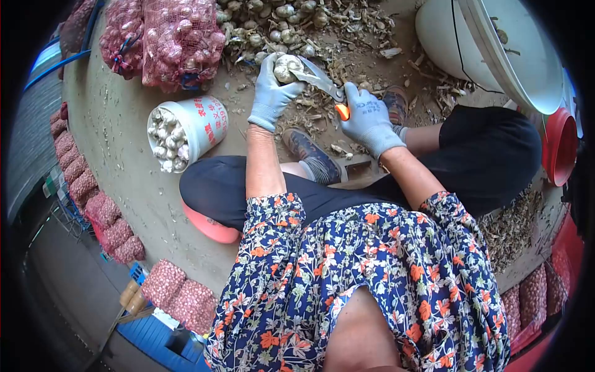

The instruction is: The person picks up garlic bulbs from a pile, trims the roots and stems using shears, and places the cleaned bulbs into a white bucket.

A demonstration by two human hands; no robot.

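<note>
Garlic trimming looks well under way but far from over, judging by how things lie. The gloved left hand [271,93] has its grip curled tight around one garlic bulb [286,67], held out above the littered ground in front of the knees. The gloved right hand [369,118] has its grip pressed together on the orange-handled shears [322,80], whose blades point at the bulb and touch or nearly touch it; I cannot tell whether they are cutting.

What seems done: a white bucket [189,127], tipped on its side just left of the knee, is packed with clean bulbs, and red mesh sacks [164,40] beyond it are stuffed full. More filled sacks [80,180] line the floor edge at far left. Dry stalks and root scraps [347,37] are strewn over the ground around the shoes.

What seems left: a loose pile of bulbs [273,22] with stalks lies just past the held bulb, within reach. A white basin [496,49] and a red tub [561,146] stand to the right.
</note>
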